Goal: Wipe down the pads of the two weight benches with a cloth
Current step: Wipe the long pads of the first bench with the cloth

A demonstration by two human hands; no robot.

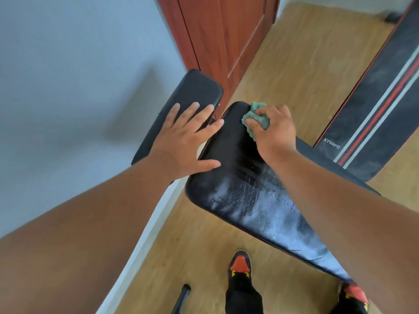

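A long black bench pad [244, 200] runs from the centre toward the lower right, with wet streaks across its middle. My right hand [272, 130] grips a crumpled green cloth [256, 116] and presses it onto the pad's far end. My left hand [186, 137] lies flat with fingers spread, bridging the gap between this pad and a smaller black pad [190, 94] to its left. A second bench pad [376, 109], black with red and white stripes and dusty, lies at the right.
A grey wall fills the left side, with a red-brown wooden door [222, 35] at the top centre. Wooden floor [294, 64] lies between the benches. My feet in black-and-red shoes [240, 266] stand below the pad, next to a black bar [181, 298].
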